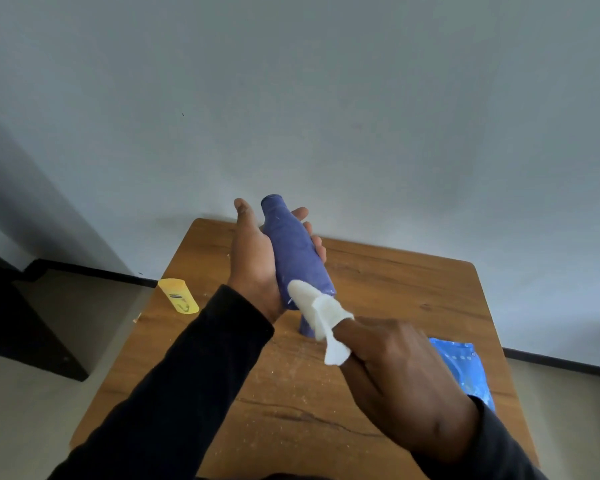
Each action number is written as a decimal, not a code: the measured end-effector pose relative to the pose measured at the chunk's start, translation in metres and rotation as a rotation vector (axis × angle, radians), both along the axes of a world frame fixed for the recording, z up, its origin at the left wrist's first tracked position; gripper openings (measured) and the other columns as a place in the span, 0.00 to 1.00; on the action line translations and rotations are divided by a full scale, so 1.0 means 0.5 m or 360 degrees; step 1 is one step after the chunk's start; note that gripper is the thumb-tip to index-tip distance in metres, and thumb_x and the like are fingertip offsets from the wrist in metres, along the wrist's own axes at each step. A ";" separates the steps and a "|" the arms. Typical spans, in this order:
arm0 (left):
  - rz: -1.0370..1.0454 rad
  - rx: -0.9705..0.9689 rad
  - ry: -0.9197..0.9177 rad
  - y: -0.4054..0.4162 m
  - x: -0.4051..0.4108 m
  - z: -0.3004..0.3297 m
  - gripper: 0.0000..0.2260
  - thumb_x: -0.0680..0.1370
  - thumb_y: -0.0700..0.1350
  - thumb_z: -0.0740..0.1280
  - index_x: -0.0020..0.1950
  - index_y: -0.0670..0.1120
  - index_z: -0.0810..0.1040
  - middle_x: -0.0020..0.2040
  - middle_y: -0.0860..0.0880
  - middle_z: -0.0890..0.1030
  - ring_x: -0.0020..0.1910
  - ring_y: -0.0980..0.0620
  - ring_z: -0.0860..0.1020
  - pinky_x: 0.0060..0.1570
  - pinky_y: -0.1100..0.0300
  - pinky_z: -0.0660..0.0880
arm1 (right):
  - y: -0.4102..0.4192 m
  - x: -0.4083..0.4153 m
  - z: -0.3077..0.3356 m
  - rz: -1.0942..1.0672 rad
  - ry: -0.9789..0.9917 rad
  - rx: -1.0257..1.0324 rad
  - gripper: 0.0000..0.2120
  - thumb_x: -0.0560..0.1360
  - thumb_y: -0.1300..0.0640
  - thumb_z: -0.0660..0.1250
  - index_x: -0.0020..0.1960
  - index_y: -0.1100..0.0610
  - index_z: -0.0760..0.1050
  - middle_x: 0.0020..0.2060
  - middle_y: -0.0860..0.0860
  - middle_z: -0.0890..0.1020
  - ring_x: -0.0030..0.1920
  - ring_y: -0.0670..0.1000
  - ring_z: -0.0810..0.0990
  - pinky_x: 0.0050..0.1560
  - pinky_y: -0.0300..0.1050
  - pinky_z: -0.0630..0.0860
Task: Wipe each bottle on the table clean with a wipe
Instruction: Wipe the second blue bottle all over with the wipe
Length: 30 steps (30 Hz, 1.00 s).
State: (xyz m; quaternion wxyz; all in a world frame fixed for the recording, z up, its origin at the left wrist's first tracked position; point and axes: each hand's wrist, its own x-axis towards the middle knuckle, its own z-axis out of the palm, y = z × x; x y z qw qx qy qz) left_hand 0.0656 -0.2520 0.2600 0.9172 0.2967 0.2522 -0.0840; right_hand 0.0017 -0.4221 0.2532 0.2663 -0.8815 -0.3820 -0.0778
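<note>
The left hand (257, 258) holds a bottle (295, 258) up over the table (413, 289), the right hand (395, 368) presses a wipe (317, 311) on its near end, another bottle (179, 295) lies at the left edge, and a pack (465, 368) lies at the right.

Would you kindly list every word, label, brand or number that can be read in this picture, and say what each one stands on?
No text here can be read.
Yellow bottle: a small dark label strip with a line drawing beneath it, too small and blurred to read.
Blue packet: a row of pale dots and faint marks, no legible words.
Blue bottle held in the left hand: no print visible.
White wipe in the right hand: blank.
</note>
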 end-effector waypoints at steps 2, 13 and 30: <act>0.0038 0.0022 -0.0008 -0.006 -0.001 -0.003 0.36 0.77 0.73 0.54 0.61 0.43 0.79 0.40 0.47 0.78 0.32 0.51 0.77 0.31 0.59 0.77 | 0.002 0.013 0.003 -0.0097 -0.0024 -0.0067 0.13 0.75 0.54 0.57 0.44 0.40 0.54 0.28 0.41 0.60 0.24 0.48 0.59 0.23 0.39 0.54; 0.0211 0.0228 0.0072 -0.014 -0.004 -0.005 0.29 0.78 0.70 0.56 0.58 0.47 0.81 0.56 0.48 0.80 0.44 0.50 0.79 0.41 0.53 0.75 | 0.010 -0.007 -0.005 -0.0135 0.0032 -0.0205 0.05 0.74 0.53 0.59 0.47 0.47 0.72 0.30 0.45 0.73 0.26 0.49 0.66 0.23 0.42 0.58; 0.0389 0.0291 0.0080 -0.018 -0.007 -0.001 0.22 0.82 0.64 0.54 0.53 0.49 0.78 0.54 0.50 0.79 0.54 0.50 0.78 0.44 0.55 0.75 | -0.007 0.018 0.000 -0.0369 0.0049 -0.0224 0.06 0.74 0.51 0.56 0.47 0.48 0.70 0.30 0.45 0.76 0.21 0.41 0.62 0.26 0.32 0.51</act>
